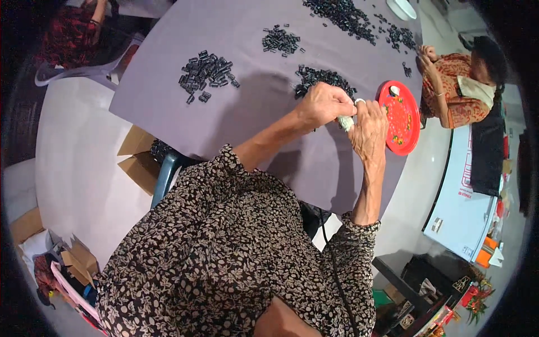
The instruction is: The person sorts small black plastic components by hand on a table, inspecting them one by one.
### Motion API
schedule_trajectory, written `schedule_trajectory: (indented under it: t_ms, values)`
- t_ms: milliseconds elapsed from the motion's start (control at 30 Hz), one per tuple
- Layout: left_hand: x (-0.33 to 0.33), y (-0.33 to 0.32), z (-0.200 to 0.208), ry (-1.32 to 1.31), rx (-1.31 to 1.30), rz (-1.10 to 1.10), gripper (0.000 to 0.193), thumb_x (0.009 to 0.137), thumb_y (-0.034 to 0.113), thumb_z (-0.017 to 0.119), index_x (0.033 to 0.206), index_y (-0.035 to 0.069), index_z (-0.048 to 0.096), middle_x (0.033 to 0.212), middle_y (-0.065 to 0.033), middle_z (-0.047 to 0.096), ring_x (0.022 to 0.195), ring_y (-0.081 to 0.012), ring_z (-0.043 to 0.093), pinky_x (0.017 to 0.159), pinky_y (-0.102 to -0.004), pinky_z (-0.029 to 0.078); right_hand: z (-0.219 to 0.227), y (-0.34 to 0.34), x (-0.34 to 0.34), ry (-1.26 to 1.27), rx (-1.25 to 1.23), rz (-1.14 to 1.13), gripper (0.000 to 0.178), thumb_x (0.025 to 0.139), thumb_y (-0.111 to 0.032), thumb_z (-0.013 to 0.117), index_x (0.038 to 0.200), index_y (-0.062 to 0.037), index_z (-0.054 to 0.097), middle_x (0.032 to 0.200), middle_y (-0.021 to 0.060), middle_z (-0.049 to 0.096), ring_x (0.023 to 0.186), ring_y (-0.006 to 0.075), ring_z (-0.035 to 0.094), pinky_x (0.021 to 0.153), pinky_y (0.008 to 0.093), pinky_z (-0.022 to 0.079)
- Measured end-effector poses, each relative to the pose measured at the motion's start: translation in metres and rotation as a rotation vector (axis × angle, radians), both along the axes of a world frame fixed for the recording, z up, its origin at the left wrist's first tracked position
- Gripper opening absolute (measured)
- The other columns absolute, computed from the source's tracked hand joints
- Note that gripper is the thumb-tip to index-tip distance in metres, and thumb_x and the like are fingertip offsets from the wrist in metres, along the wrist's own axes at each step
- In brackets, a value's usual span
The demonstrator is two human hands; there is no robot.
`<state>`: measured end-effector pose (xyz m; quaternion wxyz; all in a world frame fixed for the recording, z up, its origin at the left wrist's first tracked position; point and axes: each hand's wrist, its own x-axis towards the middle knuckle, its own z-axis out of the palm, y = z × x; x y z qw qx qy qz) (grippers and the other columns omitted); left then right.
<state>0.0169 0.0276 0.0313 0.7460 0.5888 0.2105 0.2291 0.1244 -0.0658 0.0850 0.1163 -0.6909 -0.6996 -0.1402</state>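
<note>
My left hand (324,105) and my right hand (370,128) meet above the table (252,112), near its right side. The left thumb and forefinger are pinched together against the right fingertips. My right fingers are curled in. A pale, whitish-green piece, like a wrap or strip (345,122), shows at the right thumb, below the left fingers. A small white bit (359,101) sits at the right fingertips. What is pinched between the fingers is too small to make out. Just beyond my hands lies a pile of small black pieces (323,77), partly covered by the left hand.
More piles of black pieces (206,73) lie on the table. A red patterned tray (416,126) stands right of my hands, a white bowl (402,8) at the far edge. Another person (463,106) sits across on the right. An open cardboard box (137,160) stands at lower left.
</note>
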Motion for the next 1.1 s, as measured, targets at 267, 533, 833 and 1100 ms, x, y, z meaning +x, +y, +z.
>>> schedule_trajectory:
  t_ms: [267, 533, 833, 1100]
  values:
    - [-0.008, 0.001, 0.002, 0.037, -0.020, -0.088, 0.016, 0.074, 0.015, 0.065, 0.079, -0.001, 0.062, 0.070, -0.0037, 0.061, 0.063, -0.0086, 0.056, 0.054, -0.0228, 0.044, -0.019, -0.005, 0.001, 0.102, 0.025, 0.036, 0.022, 0.063, -0.017, 0.061, 0.071, -0.0027, 0.046, 0.065, 0.0129, 0.046, 0.065, 0.0307, 0.046, 0.059, 0.0393, 0.035]
    - [-0.014, -0.003, 0.003, 0.066, -0.103, -0.085, 0.021, 0.069, 0.018, 0.063, 0.073, -0.003, 0.062, 0.066, -0.0071, 0.060, 0.057, -0.0110, 0.057, 0.050, -0.0228, 0.047, -0.036, -0.008, -0.003, 0.133, 0.054, 0.022, 0.033, 0.062, -0.031, 0.068, 0.062, -0.0044, 0.048, 0.060, 0.0124, 0.049, 0.058, 0.0290, 0.049, 0.054, 0.0399, 0.039]
    - [-0.026, -0.007, 0.007, 0.178, -0.122, -0.151, 0.025, 0.070, 0.021, 0.061, 0.075, -0.004, 0.062, 0.067, -0.0068, 0.059, 0.055, -0.0112, 0.055, 0.050, -0.0219, 0.046, -0.048, -0.013, -0.004, 0.209, 0.001, 0.092, 0.018, 0.061, -0.015, 0.064, 0.063, -0.0048, 0.048, 0.061, 0.0101, 0.051, 0.062, 0.0284, 0.052, 0.059, 0.0391, 0.041]
    - [-0.039, -0.003, -0.025, 0.126, -0.163, -0.189, 0.018, 0.074, 0.018, 0.062, 0.077, 0.001, 0.062, 0.068, -0.0035, 0.058, 0.057, -0.0084, 0.052, 0.052, -0.0210, 0.042, -0.052, -0.019, -0.017, 0.280, -0.097, 0.023, 0.024, 0.067, -0.023, 0.065, 0.065, -0.0029, 0.051, 0.062, 0.0143, 0.054, 0.061, 0.0319, 0.054, 0.056, 0.0417, 0.041]
